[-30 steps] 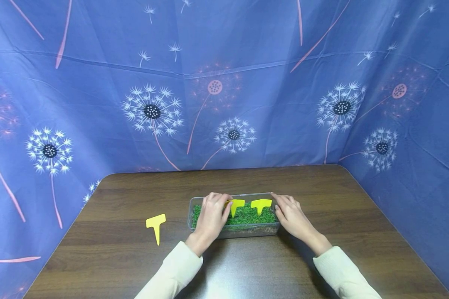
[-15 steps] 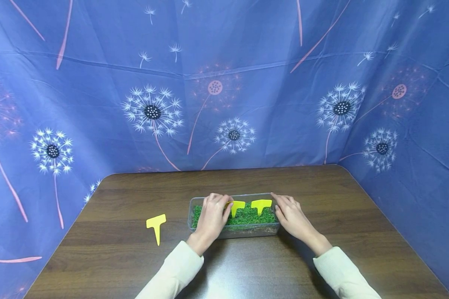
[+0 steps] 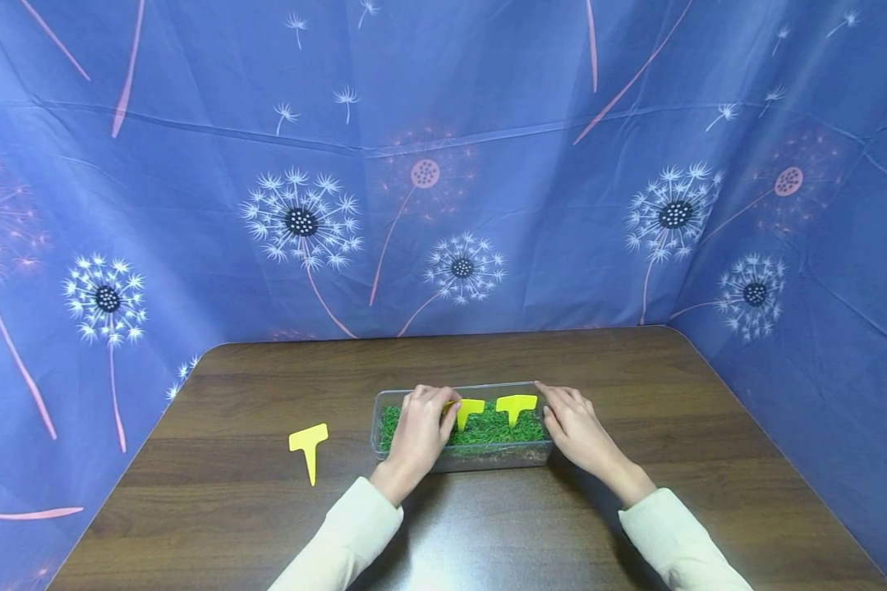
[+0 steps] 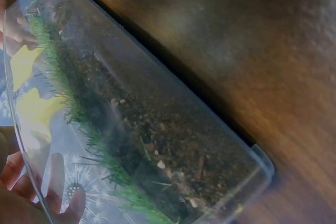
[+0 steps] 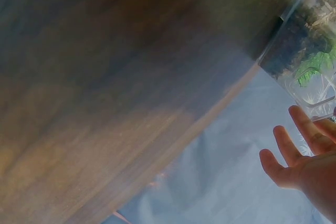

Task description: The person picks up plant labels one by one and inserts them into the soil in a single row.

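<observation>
A clear plastic box (image 3: 491, 465) of soil and green grass (image 4: 100, 145) stands on the table. My left hand (image 3: 416, 431) reaches over its front wall and pinches the T-shaped yellow plant label (image 3: 471, 408) by its left end, between thumb and fingers. The stem of this label points down into the grass. To its right, a second yellow plant label (image 3: 517, 405) stands upright in the grass by itself. My right hand (image 3: 582, 431) touches the right end of the box with fingers extended, as the right wrist view also shows.
Left of the box, a third yellow plant label (image 3: 310, 447) lies flat on the brown wooden table (image 3: 214, 460). Blue cloth (image 3: 532, 205) printed with dandelions hangs behind the table and along its sides.
The pinched plant label has sunk slightly lower toward the grass, and my left hand has come down a little with it. My right hand and the box have not moved.
</observation>
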Tool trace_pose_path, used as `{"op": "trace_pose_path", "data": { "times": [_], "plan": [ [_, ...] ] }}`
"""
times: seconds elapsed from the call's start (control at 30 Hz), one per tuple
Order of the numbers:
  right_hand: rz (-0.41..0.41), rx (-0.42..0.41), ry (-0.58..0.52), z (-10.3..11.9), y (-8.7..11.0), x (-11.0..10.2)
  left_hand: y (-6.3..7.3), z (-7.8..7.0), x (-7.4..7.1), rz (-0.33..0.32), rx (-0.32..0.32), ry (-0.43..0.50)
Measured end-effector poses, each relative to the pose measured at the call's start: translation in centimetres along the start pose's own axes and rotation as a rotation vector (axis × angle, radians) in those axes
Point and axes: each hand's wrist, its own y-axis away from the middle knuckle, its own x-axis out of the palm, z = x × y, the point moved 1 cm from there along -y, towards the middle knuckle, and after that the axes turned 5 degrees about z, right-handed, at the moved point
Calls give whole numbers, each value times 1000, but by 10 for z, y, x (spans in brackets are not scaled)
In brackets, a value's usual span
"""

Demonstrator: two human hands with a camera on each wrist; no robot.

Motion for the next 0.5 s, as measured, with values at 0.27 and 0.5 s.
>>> {"op": "trace_pose_path", "data": {
  "times": [0.27, 0.5],
  "plan": [
    [2, 1, 1, -1, 0, 1, 0, 2, 0, -19, -13, 25],
    [1, -2, 1, -1, 0, 1, -2, 4, 1, -32, 9, 4]
  ]
}}
